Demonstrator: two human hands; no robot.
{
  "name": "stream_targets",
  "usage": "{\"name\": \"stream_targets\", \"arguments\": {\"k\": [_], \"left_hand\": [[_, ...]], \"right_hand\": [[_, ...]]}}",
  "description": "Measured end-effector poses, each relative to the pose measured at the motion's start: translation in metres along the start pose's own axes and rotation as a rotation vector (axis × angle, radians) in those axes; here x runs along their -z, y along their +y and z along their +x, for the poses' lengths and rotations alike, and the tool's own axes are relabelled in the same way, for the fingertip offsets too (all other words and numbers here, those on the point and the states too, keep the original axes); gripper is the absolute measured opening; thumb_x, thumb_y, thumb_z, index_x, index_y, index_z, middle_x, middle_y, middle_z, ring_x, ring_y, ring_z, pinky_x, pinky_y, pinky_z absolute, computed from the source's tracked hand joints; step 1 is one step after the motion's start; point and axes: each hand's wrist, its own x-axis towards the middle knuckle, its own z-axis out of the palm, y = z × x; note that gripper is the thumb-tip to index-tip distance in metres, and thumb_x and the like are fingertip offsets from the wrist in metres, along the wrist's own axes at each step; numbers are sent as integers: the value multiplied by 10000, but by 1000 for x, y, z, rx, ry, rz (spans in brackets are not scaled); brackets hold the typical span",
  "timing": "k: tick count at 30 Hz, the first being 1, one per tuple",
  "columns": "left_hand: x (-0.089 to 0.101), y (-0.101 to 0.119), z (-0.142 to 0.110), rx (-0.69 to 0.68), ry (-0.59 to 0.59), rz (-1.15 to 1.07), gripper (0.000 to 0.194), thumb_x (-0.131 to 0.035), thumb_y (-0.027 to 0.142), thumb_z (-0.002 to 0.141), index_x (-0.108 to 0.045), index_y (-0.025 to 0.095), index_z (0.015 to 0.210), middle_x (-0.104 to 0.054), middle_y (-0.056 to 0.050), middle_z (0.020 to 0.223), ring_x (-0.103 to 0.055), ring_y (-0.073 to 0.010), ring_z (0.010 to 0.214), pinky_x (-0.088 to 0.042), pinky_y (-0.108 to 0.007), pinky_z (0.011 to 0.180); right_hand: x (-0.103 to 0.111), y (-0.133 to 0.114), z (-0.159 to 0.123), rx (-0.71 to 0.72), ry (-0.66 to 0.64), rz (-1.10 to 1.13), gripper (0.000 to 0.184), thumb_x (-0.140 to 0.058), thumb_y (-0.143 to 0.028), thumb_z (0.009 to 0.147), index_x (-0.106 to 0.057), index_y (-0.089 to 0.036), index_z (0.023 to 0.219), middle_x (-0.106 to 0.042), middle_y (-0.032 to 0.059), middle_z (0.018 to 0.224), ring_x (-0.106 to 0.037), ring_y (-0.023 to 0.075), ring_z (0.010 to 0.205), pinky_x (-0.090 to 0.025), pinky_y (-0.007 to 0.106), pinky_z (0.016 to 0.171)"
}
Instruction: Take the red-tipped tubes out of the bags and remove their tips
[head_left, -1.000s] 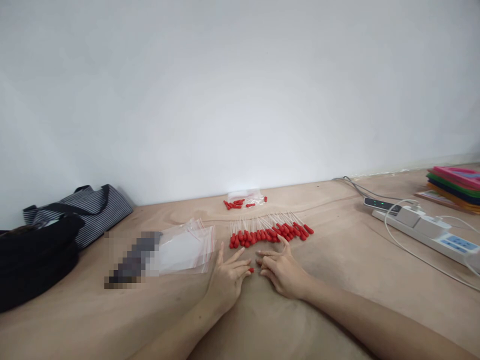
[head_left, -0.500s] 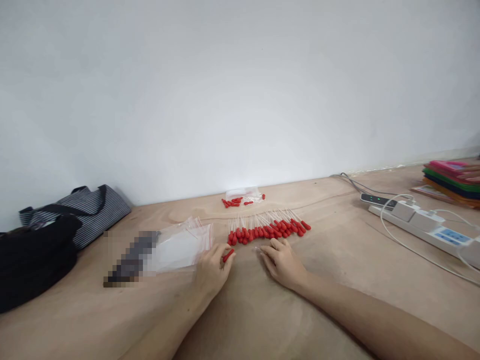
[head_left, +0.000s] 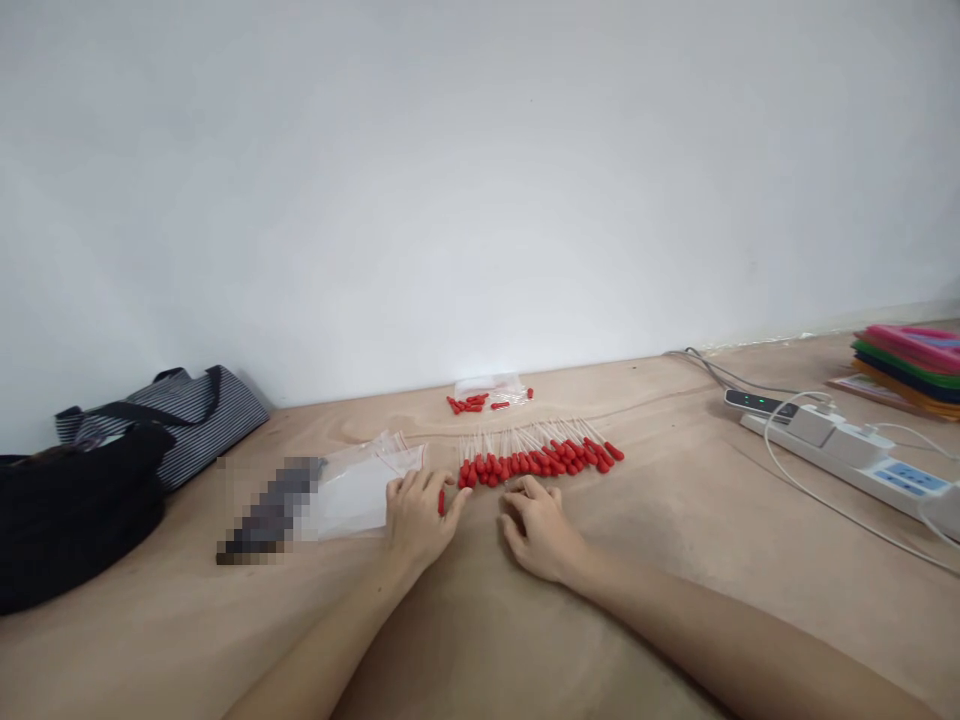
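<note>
My left hand (head_left: 421, 518) is curled low over the table beside the clear bags. A small red rubber dropper bulb (head_left: 441, 502) shows in the gap between its thumb and fingers. My right hand (head_left: 546, 532) is closed, fingertips close to the near side of the dropper row; the thin clear tube in it is mostly hidden by the fingers. In front of both hands lies a row of droppers (head_left: 555, 460), their red bulbs toward me and pale thin stems pointing at the wall. Several loose red bulbs (head_left: 466, 404) lie farther back.
Clear zip bags (head_left: 352, 495) lie left of my hands, beside a pixelated dark item (head_left: 274, 510). A striped bag (head_left: 217, 420) and a black bag (head_left: 82, 520) stand farther left. At right are a power strip (head_left: 862, 455) with cables and stacked coloured sheets (head_left: 907, 365).
My hands have drawn apart and shifted toward the dropper row. The red bulb has moved left with my left hand, and the clear tube in my right hand has become mostly hidden.
</note>
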Motion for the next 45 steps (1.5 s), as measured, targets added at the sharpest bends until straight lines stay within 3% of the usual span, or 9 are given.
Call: {"name": "stream_targets", "arguments": {"k": [6, 12, 19, 22, 25, 28, 31, 38, 45], "left_hand": [[-10, 14, 32, -226, -114, -121, 224, -530, 235, 768, -588, 255, 983, -616, -37, 934, -514, -210, 887, -280, -396, 798], [-26, 19, 43, -315, -183, -112, 153, -484, 195, 809, -616, 242, 870, -627, -21, 845, -522, -195, 843, -270, -406, 814], [-11, 16, 26, -291, 77, -112, 206, -417, 151, 844, -590, 238, 912, -667, -10, 821, -554, -177, 806, -245, -388, 842], [0, 14, 6, -321, 203, -230, 211, -386, 157, 859, -582, 226, 899, -670, -1, 799, -568, -154, 800, -259, -360, 842], [3, 14, -14, -381, 218, -360, 215, -374, 164, 866, -575, 240, 881, -671, 20, 782, -567, -141, 823, -256, -355, 872], [0, 17, -25, -466, 170, -425, 236, -355, 152, 870, -565, 258, 880, -673, 41, 781, -562, -132, 805, -250, -356, 882], [0, 17, -27, -460, 63, -433, 177, -393, 163, 852, -539, 252, 894, -662, 43, 777, -554, -134, 769, -279, -341, 833], [5, 11, -24, -87, -228, -327, 129, -508, 287, 763, -489, 201, 857, -618, -28, 835, -544, -208, 803, -352, -361, 728], [2, 22, -30, -63, -342, -473, 179, -521, 296, 753, -478, 216, 907, -610, -13, 891, -545, -188, 856, -332, -380, 808]], "right_hand": [[13, 10, -11, 61, 70, -9, 125, -464, -219, 803, -564, -200, 876, -553, 47, 930, -513, 164, 888, -313, 323, 759], [22, 27, -17, 22, 161, 15, 158, -444, -199, 813, -600, -211, 792, -581, 25, 806, -523, 144, 768, -281, 345, 757], [21, 27, -13, 76, 184, -15, 174, -441, -174, 798, -607, -221, 779, -594, 7, 724, -507, 141, 727, -262, 338, 743], [25, 25, -13, 131, 288, -57, 198, -442, -197, 807, -590, -211, 937, -609, 34, 847, -509, 157, 801, -266, 341, 764], [31, 21, -13, 230, 361, -149, 301, -464, -268, 825, -526, -210, 1114, -576, 76, 1052, -481, 195, 942, -247, 367, 824], [30, 22, -12, 386, 311, -215, 251, -479, -290, 834, -560, -270, 1071, -602, 37, 1025, -463, 196, 988, -196, 392, 880], [24, 29, -11, 461, 214, -220, 169, -464, -259, 846, -628, -279, 883, -630, -11, 740, -497, 155, 840, -178, 395, 889], [23, 40, -10, 291, 139, -227, 167, -466, -216, 828, -633, -228, 831, -601, 4, 702, -478, 138, 739, -174, 398, 859], [25, 37, -10, 163, 44, -235, 212, -452, -237, 828, -654, -238, 763, -582, 12, 692, -462, 142, 730, -160, 398, 832]]}}
